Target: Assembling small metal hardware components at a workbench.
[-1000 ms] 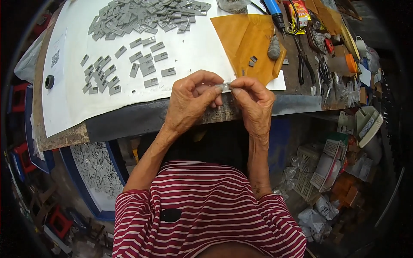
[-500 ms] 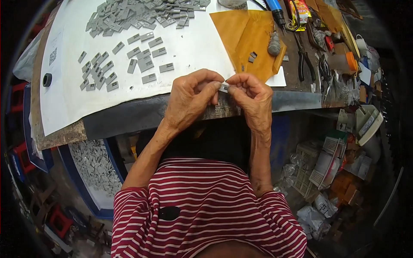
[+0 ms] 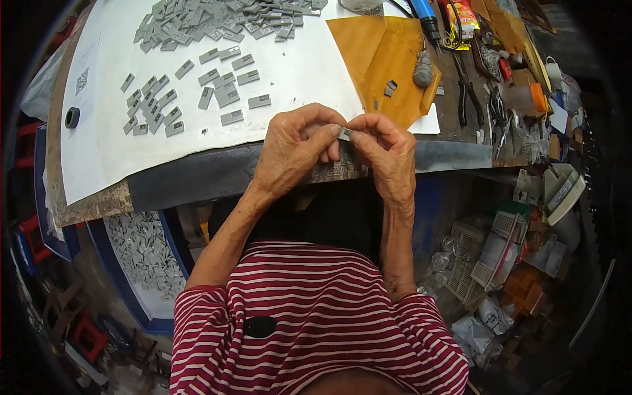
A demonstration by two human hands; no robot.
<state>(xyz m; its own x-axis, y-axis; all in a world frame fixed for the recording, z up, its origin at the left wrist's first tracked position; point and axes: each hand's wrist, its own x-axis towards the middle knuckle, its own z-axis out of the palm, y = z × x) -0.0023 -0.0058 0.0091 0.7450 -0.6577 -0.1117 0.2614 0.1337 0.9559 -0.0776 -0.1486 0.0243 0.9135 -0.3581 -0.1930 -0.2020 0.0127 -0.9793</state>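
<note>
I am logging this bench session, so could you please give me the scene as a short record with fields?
Left hand: left hand pinches a small grey piece at the fingertips
Right hand: right hand grips the same piece from the other side
Position: both hands meet at the near edge of the workbench
Sheet: white paper with a heap of grey pieces and smaller rows
Right of the sheet: orange paper, pliers
Below bench: blue tray of grey pieces
</note>
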